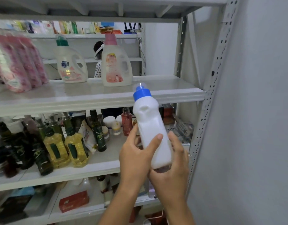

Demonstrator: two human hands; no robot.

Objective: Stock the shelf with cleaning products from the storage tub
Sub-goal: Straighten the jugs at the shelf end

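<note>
The white bottle (152,135) at centre right looks like matt, smooth plastic, its blue cap (142,94) glossier plastic. The shelf board (172,88) across the middle is smooth painted metal with a soft sheen. The pink pouches (18,65) at upper left are shiny plastic film.

Soft, cool, even light fills the scene, fairly bright, with only faint shadows. The white bottle (153,127) near the middle is almost washed out, and its surface shows little detail. The middle shelf (75,98) carries a dull sheen. At the left edge the pink pouches (18,62) and dark bottles (13,143) are smeared by blur. The wide lens bows the shelf post (211,88) on the right. Lower down the light falls off into shade.
</note>
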